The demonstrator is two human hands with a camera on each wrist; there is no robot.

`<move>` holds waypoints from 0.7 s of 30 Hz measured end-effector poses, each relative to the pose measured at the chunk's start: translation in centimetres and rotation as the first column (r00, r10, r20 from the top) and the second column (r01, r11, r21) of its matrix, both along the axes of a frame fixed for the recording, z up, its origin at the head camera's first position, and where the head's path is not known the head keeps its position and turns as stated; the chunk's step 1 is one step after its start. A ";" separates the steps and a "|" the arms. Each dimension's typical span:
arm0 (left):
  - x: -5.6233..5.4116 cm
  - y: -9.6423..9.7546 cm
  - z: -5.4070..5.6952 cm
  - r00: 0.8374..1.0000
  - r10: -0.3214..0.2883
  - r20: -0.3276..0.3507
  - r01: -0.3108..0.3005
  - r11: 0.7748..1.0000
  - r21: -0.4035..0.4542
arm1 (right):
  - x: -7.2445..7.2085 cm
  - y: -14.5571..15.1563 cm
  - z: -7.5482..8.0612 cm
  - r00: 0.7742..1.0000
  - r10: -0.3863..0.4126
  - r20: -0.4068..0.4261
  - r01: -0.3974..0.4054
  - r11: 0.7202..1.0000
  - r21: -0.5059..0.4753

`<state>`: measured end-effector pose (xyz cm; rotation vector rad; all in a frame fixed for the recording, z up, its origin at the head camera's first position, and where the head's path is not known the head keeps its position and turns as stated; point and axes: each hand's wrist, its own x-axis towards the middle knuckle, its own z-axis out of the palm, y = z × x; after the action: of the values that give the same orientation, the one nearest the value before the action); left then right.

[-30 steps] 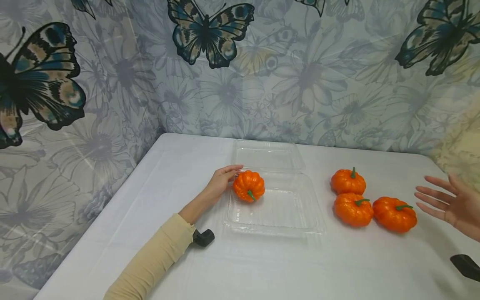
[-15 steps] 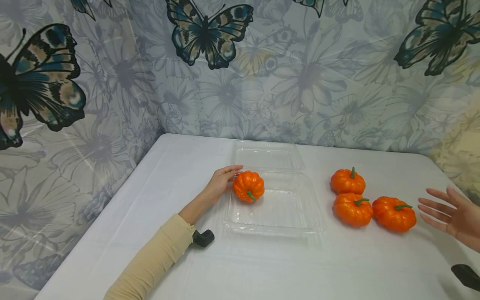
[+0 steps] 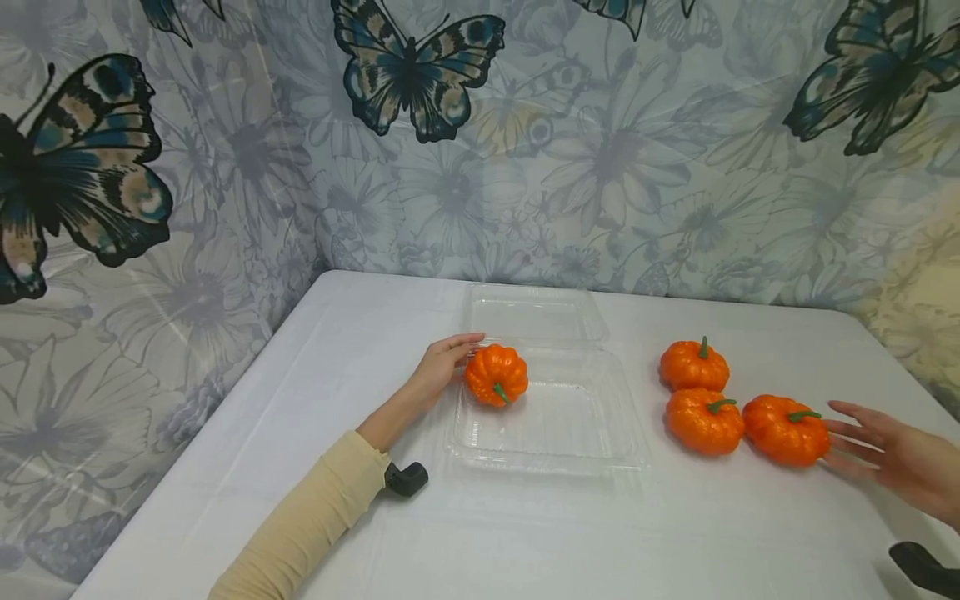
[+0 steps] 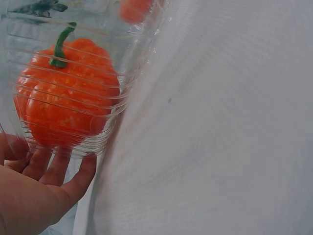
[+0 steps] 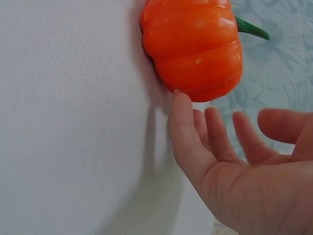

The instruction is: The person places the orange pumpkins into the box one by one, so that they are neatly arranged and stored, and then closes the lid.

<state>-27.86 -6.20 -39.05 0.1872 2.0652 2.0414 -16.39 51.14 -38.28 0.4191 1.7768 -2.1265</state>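
Observation:
In the head view, a clear plastic clamshell container [image 3: 551, 450] lies with its lid [image 3: 536, 312] folded back. Inside its left back corner sits a small orange pumpkin [image 3: 497, 377] with a green stem. My left hand [image 3: 442, 367] rests against the container's left side; the left wrist view shows its fingers [image 4: 58, 166] touching the ribbed wall, with the pumpkin behind the plastic. On the right, my right hand [image 3: 885, 450] reaches with spread fingers to the rightmost pumpkin [image 3: 787, 430]. In the right wrist view, a fingertip meets or nearly meets that pumpkin's lower edge.
Two more pumpkins, one at the back [image 3: 694, 365] and one in front of it [image 3: 705, 422], sit close beside the rightmost one. A white cloth covers the table [image 3: 525, 533]. Butterfly-patterned fabric [image 3: 600, 167] hangs behind and to the left.
My right hand first drew back slightly, then came down and left to the rightmost pumpkin. My left hand, the container and the pumpkins have stayed in place.

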 end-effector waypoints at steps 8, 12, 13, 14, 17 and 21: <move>0.1 0.1 0.0 1.000 -0.002 0.007 0.002 1.000 0.007 | 0.3 -1.2 0.0 0.998 0.059 0.038 -0.062 0.994 0.089; 0.3 0.2 0.2 1.000 -0.008 0.007 0.007 1.000 0.016 | 0.5 -1.7 -0.2 0.996 0.082 0.027 -0.083 0.994 0.069; 0.3 0.2 0.2 1.000 -0.008 0.006 0.007 1.000 0.015 | 0.5 -1.7 -0.3 0.996 0.089 0.018 -0.090 0.993 0.077; 0.3 0.2 0.3 1.000 -0.008 0.003 0.008 1.000 0.014 | 0.4 -1.8 -0.3 0.995 0.095 0.010 -0.096 0.992 0.087; 0.3 0.1 0.2 1.000 -0.016 0.005 0.016 1.000 0.008 | 0.3 -2.1 -0.4 0.995 0.098 0.005 -0.098 0.986 0.135; 0.2 0.0 0.1 1.000 -0.026 0.007 0.026 1.000 0.004 | 0.2 -2.2 -0.4 0.994 0.104 0.022 -0.107 0.977 0.185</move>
<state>-27.67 -6.18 -38.98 0.2059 2.0436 2.0279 -16.15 48.96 -38.70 0.3742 1.9541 -1.8902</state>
